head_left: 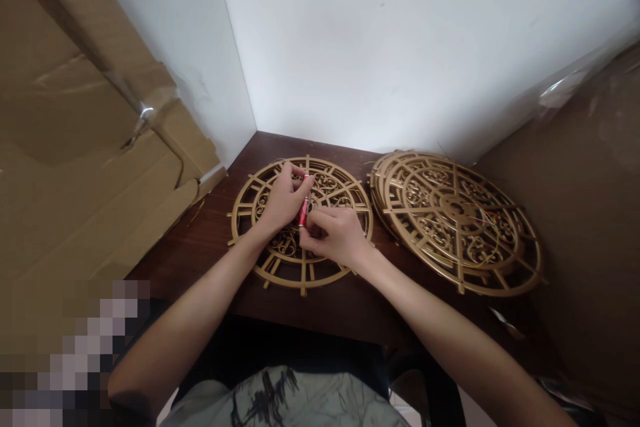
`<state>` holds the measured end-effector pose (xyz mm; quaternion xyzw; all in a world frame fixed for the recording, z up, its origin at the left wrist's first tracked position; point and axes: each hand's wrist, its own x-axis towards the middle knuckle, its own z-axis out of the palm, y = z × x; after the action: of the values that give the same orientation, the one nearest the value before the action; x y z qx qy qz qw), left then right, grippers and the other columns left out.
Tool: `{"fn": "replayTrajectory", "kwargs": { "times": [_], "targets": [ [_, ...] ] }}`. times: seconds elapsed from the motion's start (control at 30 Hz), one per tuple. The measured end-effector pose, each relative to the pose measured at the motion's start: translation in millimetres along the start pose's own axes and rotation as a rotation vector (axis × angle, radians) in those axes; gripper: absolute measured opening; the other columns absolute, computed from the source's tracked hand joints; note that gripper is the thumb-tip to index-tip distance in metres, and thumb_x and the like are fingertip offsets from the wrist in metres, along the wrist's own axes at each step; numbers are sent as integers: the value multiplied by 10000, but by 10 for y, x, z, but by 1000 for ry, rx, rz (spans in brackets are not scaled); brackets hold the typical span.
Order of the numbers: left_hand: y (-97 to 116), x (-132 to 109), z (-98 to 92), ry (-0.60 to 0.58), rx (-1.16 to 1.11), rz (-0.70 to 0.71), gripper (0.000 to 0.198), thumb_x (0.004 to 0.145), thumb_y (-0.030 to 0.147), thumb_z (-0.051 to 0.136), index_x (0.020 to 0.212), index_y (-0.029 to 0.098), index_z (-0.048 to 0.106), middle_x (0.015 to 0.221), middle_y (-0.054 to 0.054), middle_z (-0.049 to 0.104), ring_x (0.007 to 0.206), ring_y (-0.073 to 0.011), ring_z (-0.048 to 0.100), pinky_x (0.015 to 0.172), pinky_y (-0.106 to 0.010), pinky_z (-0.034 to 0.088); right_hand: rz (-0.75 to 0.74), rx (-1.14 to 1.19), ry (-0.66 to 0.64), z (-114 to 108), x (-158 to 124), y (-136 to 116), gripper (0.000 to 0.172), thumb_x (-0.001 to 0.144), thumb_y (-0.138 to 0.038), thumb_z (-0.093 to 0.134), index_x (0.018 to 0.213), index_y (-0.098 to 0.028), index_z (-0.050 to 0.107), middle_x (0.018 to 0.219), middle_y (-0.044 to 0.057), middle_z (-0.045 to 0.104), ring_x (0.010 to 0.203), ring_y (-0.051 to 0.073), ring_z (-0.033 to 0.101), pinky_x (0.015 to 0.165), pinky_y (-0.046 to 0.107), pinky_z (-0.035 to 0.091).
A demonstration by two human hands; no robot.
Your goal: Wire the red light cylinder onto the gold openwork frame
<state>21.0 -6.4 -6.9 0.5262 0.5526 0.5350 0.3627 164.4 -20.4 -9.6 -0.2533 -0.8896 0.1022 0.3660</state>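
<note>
A slim red tube (303,212) with pale bands, like a pen or a small battery, stands between my hands; its exact kind is too small to tell. The fingers of my left hand (287,199) are closed around its far end. My right hand (336,232) pinches its near end between thumb and curled fingers. Both hands are over a round gold openwork disc (303,275) with scrollwork and spokes, lying flat on the dark brown table (200,248). My hands cover part of the disc's middle.
A stack of similar gold discs (457,210) leans at the right, with thin yellow wire (496,250) on top. Large cardboard boxes (60,147) take up the left, and a brown box (590,180) stands at the right. A white wall (390,47) rises behind.
</note>
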Motion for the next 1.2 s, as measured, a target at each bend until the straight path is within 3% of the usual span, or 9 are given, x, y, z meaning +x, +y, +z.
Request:
{"fn": "replayTrajectory", "kwargs": {
  "times": [1.2],
  "targets": [
    [-8,1,6,-16,41,13,192,820,311,534,870,194,390,538,64,503,448,-68,460,473,-179,331,13,-44,-7,-12,3,-18,200,733,-231,503,545,-164,504,524,-30,527,471,64,436,516,183,341]
  ]
}}
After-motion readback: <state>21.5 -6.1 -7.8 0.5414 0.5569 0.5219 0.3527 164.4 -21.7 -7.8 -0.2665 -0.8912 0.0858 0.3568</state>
